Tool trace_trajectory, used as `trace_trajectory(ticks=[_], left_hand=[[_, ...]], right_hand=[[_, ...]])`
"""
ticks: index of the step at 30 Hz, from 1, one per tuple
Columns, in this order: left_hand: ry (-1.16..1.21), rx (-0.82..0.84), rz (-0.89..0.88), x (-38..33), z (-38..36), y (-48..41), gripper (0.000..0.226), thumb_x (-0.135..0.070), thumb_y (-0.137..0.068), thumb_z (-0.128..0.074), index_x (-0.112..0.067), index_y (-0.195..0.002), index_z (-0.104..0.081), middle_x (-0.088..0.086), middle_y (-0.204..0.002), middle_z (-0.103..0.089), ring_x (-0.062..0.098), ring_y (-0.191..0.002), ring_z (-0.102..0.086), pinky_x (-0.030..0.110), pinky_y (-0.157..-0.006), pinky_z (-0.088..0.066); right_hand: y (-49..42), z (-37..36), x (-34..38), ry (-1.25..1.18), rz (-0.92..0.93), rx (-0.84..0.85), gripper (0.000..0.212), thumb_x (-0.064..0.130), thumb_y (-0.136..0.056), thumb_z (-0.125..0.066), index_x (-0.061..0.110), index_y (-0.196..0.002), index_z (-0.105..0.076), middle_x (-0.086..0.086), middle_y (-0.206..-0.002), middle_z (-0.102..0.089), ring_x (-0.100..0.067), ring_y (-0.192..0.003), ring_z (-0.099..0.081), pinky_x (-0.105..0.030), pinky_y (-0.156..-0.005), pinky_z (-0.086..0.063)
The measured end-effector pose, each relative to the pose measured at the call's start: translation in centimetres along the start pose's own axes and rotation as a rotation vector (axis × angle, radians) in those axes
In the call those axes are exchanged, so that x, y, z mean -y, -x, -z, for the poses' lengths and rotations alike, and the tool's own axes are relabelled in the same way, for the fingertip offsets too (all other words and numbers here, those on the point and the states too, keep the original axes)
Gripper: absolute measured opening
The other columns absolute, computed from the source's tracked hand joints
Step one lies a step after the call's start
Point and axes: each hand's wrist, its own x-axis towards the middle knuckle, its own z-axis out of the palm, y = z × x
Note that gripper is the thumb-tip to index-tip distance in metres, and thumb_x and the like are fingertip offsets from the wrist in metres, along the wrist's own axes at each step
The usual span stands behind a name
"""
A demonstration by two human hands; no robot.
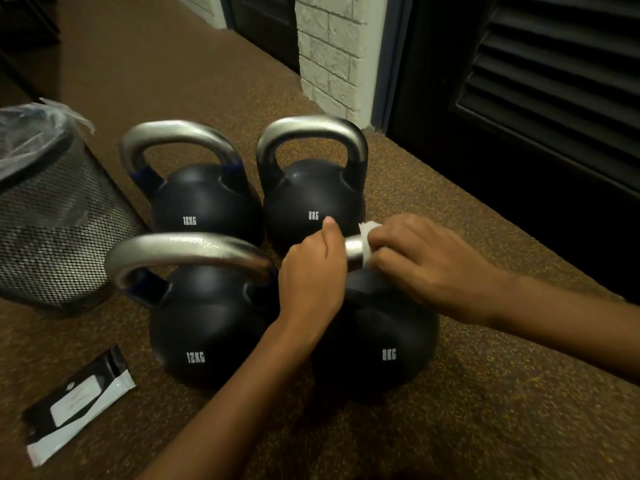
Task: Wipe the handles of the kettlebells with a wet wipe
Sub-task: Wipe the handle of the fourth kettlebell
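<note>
Head view: the near-right black 8KG kettlebell (381, 355) stands on the speckled brown floor (485, 375). The left hand (313, 271) grips its steel handle (354, 249), and the right hand (426, 265) wraps a soft white wet wipe (367, 233) around it. The kettlebell is heavy and rigid, and the handle is probably slick when damp, so it is best steadied by the handle.

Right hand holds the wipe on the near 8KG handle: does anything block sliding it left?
Yes. The left hand grips the same handle just left of the wet wipe, covering that stretch. Only a short bare piece shows between it and the right hand, so it would likely have to shift first.
</note>
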Motion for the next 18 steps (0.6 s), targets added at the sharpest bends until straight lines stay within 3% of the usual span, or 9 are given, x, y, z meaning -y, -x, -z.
trace_trajectory(ticks=[2,6,9,12,18], left_hand=[[0.009,0.001,0.004,0.0,0.1,0.0,0.052,-0.032,-0.101,-0.026,-0.017,-0.055,-0.045,-0.007,-0.054,-0.046,0.012,-0.062,-0.046,0.025,-0.063,-0.028],[0.011,0.000,-0.004,-0.1,0.1,0.1,0.053,-0.031,-0.101,-0.026,-0.012,-0.060,-0.053,-0.005,-0.057,-0.050,0.008,-0.056,-0.043,0.021,-0.057,-0.027],[0.021,-0.010,0.006,-0.4,0.2,0.2,0.051,-0.031,-0.101,-0.025,-0.007,-0.074,-0.060,0.010,-0.075,-0.061,0.024,-0.078,-0.054,0.026,-0.068,-0.028],[0.024,-0.004,0.010,-0.5,0.2,0.2,0.049,-0.031,-0.101,-0.025,-0.007,-0.076,-0.060,0.015,-0.086,-0.066,0.031,-0.091,-0.057,0.029,-0.069,-0.028],[0.000,0.029,0.007,-0.3,0.4,0.2,0.048,-0.031,-0.101,-0.025,-0.016,-0.059,-0.043,-0.006,-0.059,-0.046,0.018,-0.069,-0.047,0.025,-0.063,-0.026]], right_hand=[[0.2,0.2,-0.1,-0.012,-0.007,0.003,0.024,0.019,-0.102,-0.024,0.008,-0.098,-0.045,-0.010,-0.109,-0.040,-0.025,-0.098,-0.042,-0.029,-0.086,-0.032],[2.0,0.9,-1.3,-0.183,-0.153,0.045,0.021,0.028,-0.096,-0.043,0.009,-0.105,-0.046,-0.008,-0.114,-0.043,-0.024,-0.102,-0.046,-0.026,-0.089,-0.035],[2.5,1.8,-1.8,-0.391,-0.317,0.125,0.033,0.040,-0.094,-0.043,0.015,-0.115,-0.047,0.002,-0.119,-0.047,-0.010,-0.109,-0.046,-0.015,-0.095,-0.033],[1.1,2.7,-2.2,-0.574,-0.451,0.242,0.039,0.049,-0.092,-0.036,0.024,-0.118,-0.051,0.012,-0.112,-0.054,0.006,-0.105,-0.047,-0.006,-0.088,-0.035],[-0.6,3.1,-1.8,-0.500,-0.324,0.290,0.042,0.044,-0.092,-0.036,0.019,-0.122,-0.054,0.008,-0.123,-0.056,-0.001,-0.113,-0.048,-0.016,-0.095,-0.037]])
